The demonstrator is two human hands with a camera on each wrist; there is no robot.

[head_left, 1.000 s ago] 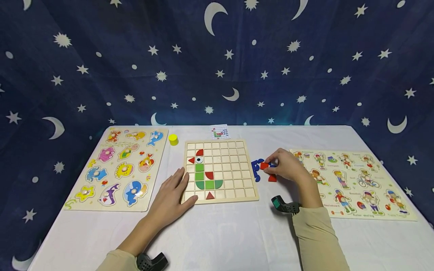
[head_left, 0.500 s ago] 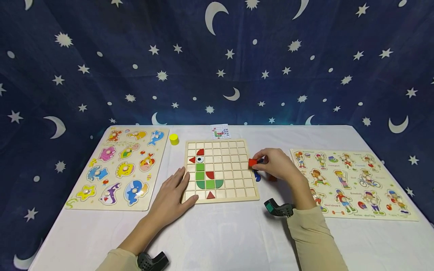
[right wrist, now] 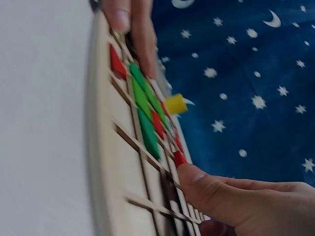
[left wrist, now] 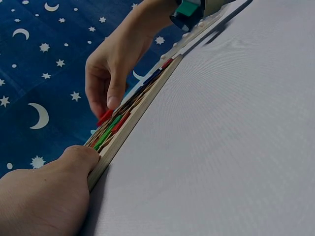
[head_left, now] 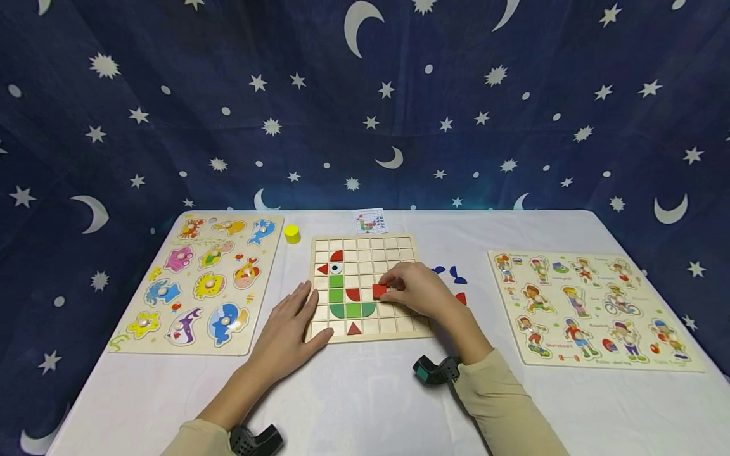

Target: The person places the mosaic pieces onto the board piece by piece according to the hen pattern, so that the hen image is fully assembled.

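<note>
A wooden grid board (head_left: pixel 365 337) lies mid-table with red and green pieces forming a bird shape, plus an eye piece (head_left: pixel 336 268). My right hand (head_left: pixel 419 288) pinches a red square piece (head_left: pixel 379 292) between thumb and fingertips, close over the grid just right of the red quarter-circle (head_left: pixel 353 294). In the right wrist view, the thumb covers part of that red square (right wrist: pixel 179 158). My left hand (head_left: pixel 288 332) rests with fingers spread on the board's left edge, its thumb at the front left corner. Below the green row sits a red triangle (head_left: pixel 354 329).
Blue half-round pieces (head_left: pixel 457 275) and a red piece (head_left: pixel 461 297) lie right of the board, partly behind my right hand. A small pattern card (head_left: pixel 371 221) and a yellow cylinder (head_left: pixel 292 234) stand behind. Picture puzzles flank it: sea animals (head_left: pixel 259 316), sports figures (head_left: pixel 673 329).
My right hand has carried the red square left from the loose pieces to above the grid, uncovering blue and red pieces behind it. The left hand stays in place.
</note>
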